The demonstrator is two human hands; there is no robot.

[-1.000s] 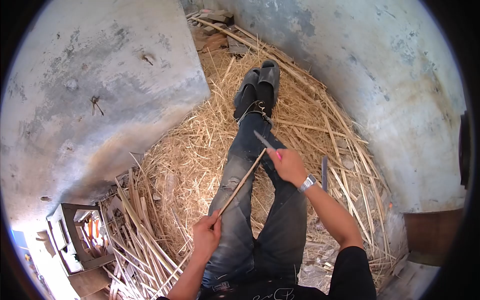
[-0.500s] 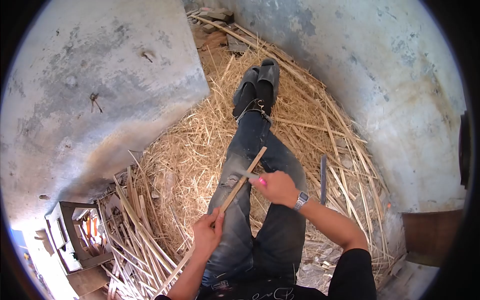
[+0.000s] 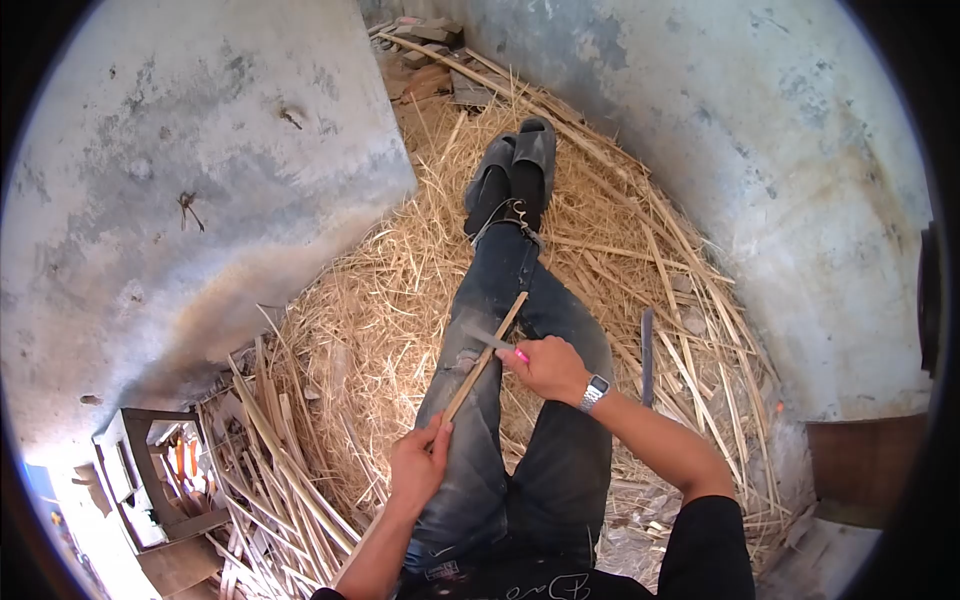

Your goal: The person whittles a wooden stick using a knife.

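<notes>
Jeans [image 3: 478, 400]: dark blue, faded grey over the thigh. Knife handle [image 3: 521, 355]: pink; blade [image 3: 487, 336]: grey. Strip [image 3: 470, 388]: tan. Watch [image 3: 594, 392]: silver. Shavings [image 3: 375, 300]: straw yellow. Sandals [image 3: 535, 148]: dark grey. Walls [image 3: 760, 130]: pale blue-grey, mottled with darker patches and brownish stains.

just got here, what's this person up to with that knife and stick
The person sits with legs stretched out, ankles crossed, over a floor strewn with shavings. The left hand grips a thin wooden strip that lies slantwise above the jeans. The right hand holds a pink-handled knife, its blade across the strip. It looks like the strip is being scraped or shaved down.
</notes>
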